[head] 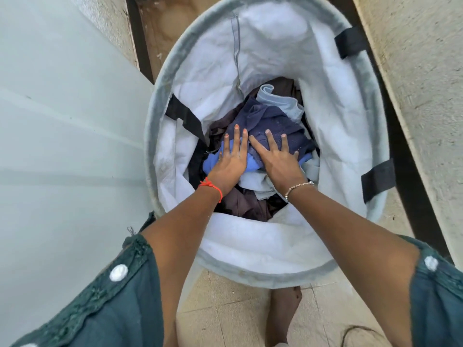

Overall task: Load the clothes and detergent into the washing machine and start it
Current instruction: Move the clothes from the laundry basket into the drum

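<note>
floor [225,321]: beige tiles, showing below and beside the hamper
laundry hamper [250,274]: standing on floor, grey rim, white lining, black straps
bare foot [285,311]: standing on floor just below hamper
cord [360,330]: dark, lying on floor, lower right

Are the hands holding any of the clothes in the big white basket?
No. The left hand and right hand lie flat, fingers spread, on the blue clothes inside the white fabric laundry basket; nothing is gripped.

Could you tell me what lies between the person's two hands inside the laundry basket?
In the head view, only clothing: a bright blue garment fills the narrow gap between the left hand and right hand, both flat on the pile.
</note>
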Tool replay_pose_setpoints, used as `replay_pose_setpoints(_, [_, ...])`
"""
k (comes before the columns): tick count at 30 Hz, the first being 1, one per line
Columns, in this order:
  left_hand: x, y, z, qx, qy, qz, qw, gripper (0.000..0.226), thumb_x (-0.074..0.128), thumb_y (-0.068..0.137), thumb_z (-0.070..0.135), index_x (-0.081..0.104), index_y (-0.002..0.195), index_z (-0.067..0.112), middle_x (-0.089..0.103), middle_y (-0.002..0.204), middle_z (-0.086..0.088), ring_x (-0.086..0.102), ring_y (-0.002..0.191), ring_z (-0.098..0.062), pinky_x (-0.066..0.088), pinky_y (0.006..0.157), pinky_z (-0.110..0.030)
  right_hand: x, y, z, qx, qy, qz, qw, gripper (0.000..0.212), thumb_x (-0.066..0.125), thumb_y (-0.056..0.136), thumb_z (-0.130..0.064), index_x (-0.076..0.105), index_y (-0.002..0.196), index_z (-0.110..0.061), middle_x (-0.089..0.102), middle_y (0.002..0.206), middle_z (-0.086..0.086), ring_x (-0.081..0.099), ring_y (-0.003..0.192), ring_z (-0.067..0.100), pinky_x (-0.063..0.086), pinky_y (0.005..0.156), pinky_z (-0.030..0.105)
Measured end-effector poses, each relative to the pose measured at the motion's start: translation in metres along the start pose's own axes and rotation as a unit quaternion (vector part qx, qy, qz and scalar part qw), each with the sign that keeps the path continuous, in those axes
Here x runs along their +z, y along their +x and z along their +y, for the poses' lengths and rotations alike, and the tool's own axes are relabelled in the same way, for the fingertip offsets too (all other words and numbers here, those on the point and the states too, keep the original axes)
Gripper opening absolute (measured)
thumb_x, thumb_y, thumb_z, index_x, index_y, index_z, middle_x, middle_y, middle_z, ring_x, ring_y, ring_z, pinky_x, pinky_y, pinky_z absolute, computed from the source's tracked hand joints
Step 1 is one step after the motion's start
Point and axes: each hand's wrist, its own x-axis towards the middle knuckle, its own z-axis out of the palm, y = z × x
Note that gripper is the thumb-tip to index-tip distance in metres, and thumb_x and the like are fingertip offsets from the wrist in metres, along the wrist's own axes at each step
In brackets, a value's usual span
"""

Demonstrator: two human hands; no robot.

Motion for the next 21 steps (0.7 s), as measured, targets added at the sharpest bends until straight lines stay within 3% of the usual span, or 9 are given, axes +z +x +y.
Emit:
replay_pose_setpoints(1, [-0.009, -0.005, 0.004, -0.005, 0.027, -0.007, 1.0, 0.053, -0.018, 0.082, -0.012, -0.027, 0.135, -0.009, -0.011, 0.149, -0.035, -0.001, 0.137, -0.053, 0.03, 0.109, -0.051, -0.005, -0.005, -0.002, 0.004, 0.005, 0.014, 1.0, 0.07, 0.036, 0.094, -0.004, -0.002, 0.146, -0.032, -0.005, 0.157, 0.011, 0.0, 0.14, 0.045, 0.028, 0.102, 0.067])
replay_pose_setpoints(2, [-0.018, -0.011, 0.008, -0.01, 0.041, -0.004, 0.999, 0.069, -0.037, 0.07, -0.013, -0.021, 0.137, -0.009, -0.009, 0.149, -0.035, -0.001, 0.137, -0.053, 0.029, 0.11, -0.052, -0.011, -0.01, -0.004, 0.009, 0.011, 0.029, 0.999, 0.069, 0.036, 0.095, -0.006, 0.0, 0.146, -0.032, -0.005, 0.157, 0.011, -0.001, 0.14, 0.045, 0.029, 0.102, 0.067])
replay_pose_setpoints(4, [-0.039, -0.021, 0.015, -0.009, 0.095, 0.029, 0.995, 0.087, -0.046, 0.062, -0.014, -0.011, 0.141, -0.01, 0.0, 0.15, -0.034, 0.004, 0.137, -0.052, 0.028, 0.11, -0.052, -0.024, -0.022, -0.008, 0.019, 0.026, 0.06, 0.998, 0.065, 0.037, 0.096, -0.011, 0.002, 0.146, -0.032, -0.004, 0.157, 0.012, -0.001, 0.14, 0.045, 0.03, 0.101, 0.066])
replay_pose_setpoints(6, [-0.065, -0.032, 0.02, -0.009, 0.132, 0.082, 0.988, 0.081, -0.039, 0.069, -0.016, -0.005, 0.142, -0.01, 0.008, 0.15, -0.032, 0.009, 0.138, -0.049, 0.028, 0.11, -0.05, -0.042, -0.036, -0.011, 0.029, 0.042, 0.107, 0.993, 0.062, 0.038, 0.096, -0.013, 0.006, 0.146, -0.032, -0.001, 0.156, 0.014, 0.002, 0.14, 0.045, 0.034, 0.099, 0.066])
replay_pose_setpoints(10, [-0.134, -0.055, 0.031, -0.003, 0.083, 0.131, 0.988, 0.069, -0.039, 0.078, -0.004, -0.014, 0.142, -0.008, 0.002, 0.151, -0.031, 0.006, 0.138, -0.051, 0.025, 0.11, -0.053, -0.096, -0.075, -0.023, 0.059, 0.091, 0.197, 0.974, 0.071, 0.049, 0.086, -0.001, 0.02, 0.145, -0.029, 0.014, 0.154, 0.016, 0.015, 0.137, 0.049, 0.041, 0.089, 0.066])
replay_pose_setpoints(13, [-0.202, -0.077, 0.036, 0.016, 0.054, 0.231, 0.971, 0.049, -0.002, 0.094, 0.001, -0.012, 0.141, -0.01, 0.021, 0.149, -0.027, 0.024, 0.134, -0.048, 0.043, 0.099, -0.049, -0.15, -0.11, -0.037, 0.072, 0.122, 0.268, 0.953, 0.075, 0.04, 0.08, 0.003, 0.021, 0.142, -0.033, 0.03, 0.149, 0.019, 0.029, 0.13, 0.053, 0.055, 0.069, 0.057])
replay_pose_setpoints(15, [-0.258, -0.1, 0.041, 0.024, 0.044, 0.307, 0.95, 0.062, 0.02, 0.091, 0.013, -0.007, 0.142, -0.01, 0.037, 0.145, -0.021, 0.038, 0.129, -0.045, 0.051, 0.09, -0.043, -0.194, -0.137, -0.048, 0.071, 0.131, 0.319, 0.936, 0.076, 0.024, 0.075, -0.001, 0.012, 0.143, -0.034, 0.032, 0.147, 0.019, 0.027, 0.132, 0.048, 0.058, 0.061, 0.048])
replay_pose_setpoints(18, [-0.343, -0.143, 0.043, 0.045, 0.057, 0.352, 0.933, 0.062, 0.024, 0.093, 0.016, -0.002, 0.144, -0.008, 0.044, 0.141, -0.015, 0.045, 0.125, -0.04, 0.055, 0.084, -0.039, -0.271, -0.183, -0.071, 0.042, 0.11, 0.409, 0.905, 0.115, 0.059, 0.052, 0.017, 0.009, 0.146, -0.029, 0.038, 0.138, 0.014, 0.015, 0.135, 0.024, 0.058, 0.051, 0.041])
replay_pose_setpoints(21, [-0.418, -0.189, 0.037, 0.066, 0.109, 0.393, 0.911, 0.047, 0.004, 0.1, 0.009, 0.001, 0.144, -0.007, 0.046, 0.139, -0.014, 0.049, 0.122, -0.04, 0.056, 0.082, -0.038, -0.339, -0.23, -0.103, 0.058, 0.117, 0.414, 0.901, 0.148, 0.075, 0.024, 0.018, 0.004, 0.146, -0.027, 0.052, 0.129, 0.019, 0.038, 0.121, 0.032, 0.058, 0.049, 0.04])
